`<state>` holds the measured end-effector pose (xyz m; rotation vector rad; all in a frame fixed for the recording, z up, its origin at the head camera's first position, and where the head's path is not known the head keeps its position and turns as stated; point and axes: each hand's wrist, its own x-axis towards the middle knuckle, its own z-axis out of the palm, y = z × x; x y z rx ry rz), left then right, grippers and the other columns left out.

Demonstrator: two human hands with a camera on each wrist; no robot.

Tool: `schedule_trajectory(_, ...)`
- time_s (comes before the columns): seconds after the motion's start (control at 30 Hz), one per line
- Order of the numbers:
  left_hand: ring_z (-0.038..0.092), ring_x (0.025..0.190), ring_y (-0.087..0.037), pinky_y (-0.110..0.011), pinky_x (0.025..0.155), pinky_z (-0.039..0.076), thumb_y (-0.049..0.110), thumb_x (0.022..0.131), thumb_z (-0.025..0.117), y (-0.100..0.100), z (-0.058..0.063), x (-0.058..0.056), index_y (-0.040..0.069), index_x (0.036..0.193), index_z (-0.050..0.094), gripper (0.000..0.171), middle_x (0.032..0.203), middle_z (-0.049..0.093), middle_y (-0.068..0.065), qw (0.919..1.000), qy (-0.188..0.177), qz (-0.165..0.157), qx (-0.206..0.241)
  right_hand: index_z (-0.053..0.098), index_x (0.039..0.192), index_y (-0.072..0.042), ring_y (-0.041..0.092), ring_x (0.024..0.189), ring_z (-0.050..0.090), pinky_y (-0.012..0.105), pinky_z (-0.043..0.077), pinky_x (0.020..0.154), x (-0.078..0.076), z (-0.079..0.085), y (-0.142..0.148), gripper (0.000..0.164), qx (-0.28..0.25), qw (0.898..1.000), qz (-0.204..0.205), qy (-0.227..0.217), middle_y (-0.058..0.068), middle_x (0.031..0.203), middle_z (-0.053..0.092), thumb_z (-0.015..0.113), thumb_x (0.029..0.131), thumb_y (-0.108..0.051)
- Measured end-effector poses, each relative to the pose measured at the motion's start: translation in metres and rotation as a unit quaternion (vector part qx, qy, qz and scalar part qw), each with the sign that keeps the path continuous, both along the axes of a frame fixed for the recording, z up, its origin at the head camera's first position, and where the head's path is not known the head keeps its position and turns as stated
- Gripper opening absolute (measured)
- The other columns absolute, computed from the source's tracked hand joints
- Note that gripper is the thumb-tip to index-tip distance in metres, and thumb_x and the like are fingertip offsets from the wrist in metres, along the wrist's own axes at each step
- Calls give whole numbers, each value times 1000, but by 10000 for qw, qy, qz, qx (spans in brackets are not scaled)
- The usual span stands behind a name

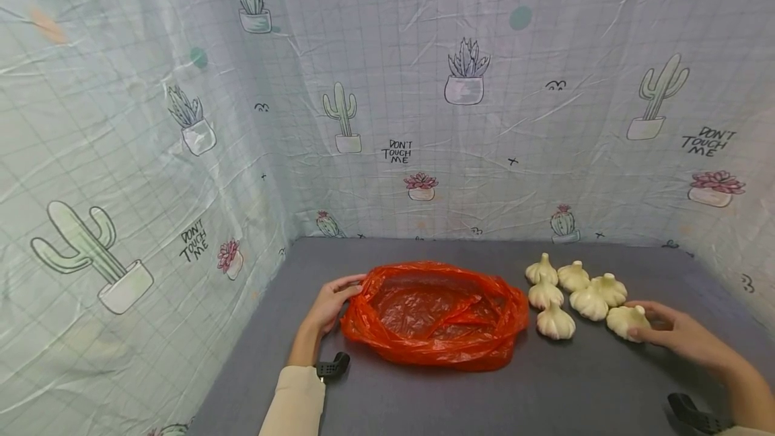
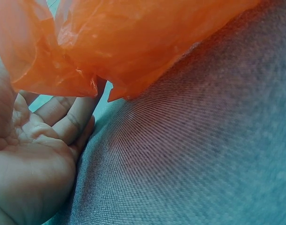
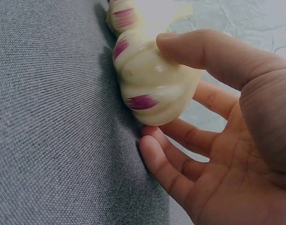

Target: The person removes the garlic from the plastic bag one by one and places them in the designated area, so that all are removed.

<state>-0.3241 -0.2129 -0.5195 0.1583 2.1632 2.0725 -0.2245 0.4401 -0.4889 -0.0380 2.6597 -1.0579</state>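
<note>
A red plastic bag [image 1: 424,352] lies on the table with its wide mouth facing up, its rim crumpled. At its left end my left hand [image 1: 328,305] holds the rim; in the left wrist view the orange-looking bag [image 2: 119,47] covers the fingertips of that hand [image 2: 44,136]. Over to the right, my right hand [image 1: 681,335] grips a garlic bulb [image 1: 626,321] at the near right of a group. Thumb and fingers lie around this pale bulb [image 3: 154,89], which has purple streaks and sits low at the grey cloth.
Several more garlic bulbs [image 1: 590,301] stand close together between the bag and my right hand. A grey cloth [image 1: 424,402] covers the table. Behind and at the left hangs a pale sheet [image 1: 387,120] printed with cacti.
</note>
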Motion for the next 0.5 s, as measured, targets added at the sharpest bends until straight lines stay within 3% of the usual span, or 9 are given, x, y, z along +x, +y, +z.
schedule_trajectory(0.5, 68, 108, -13, -28, 88, 58, 12, 100, 65, 1, -1, 0, 3, 135, 66, 36, 133, 69, -12, 10000, 52, -26, 58, 24, 156, 7, 64, 123, 50, 54, 55, 82, 1, 0, 0, 78, -122, 9998, 46, -133, 49, 154, 16, 55, 105, -43)
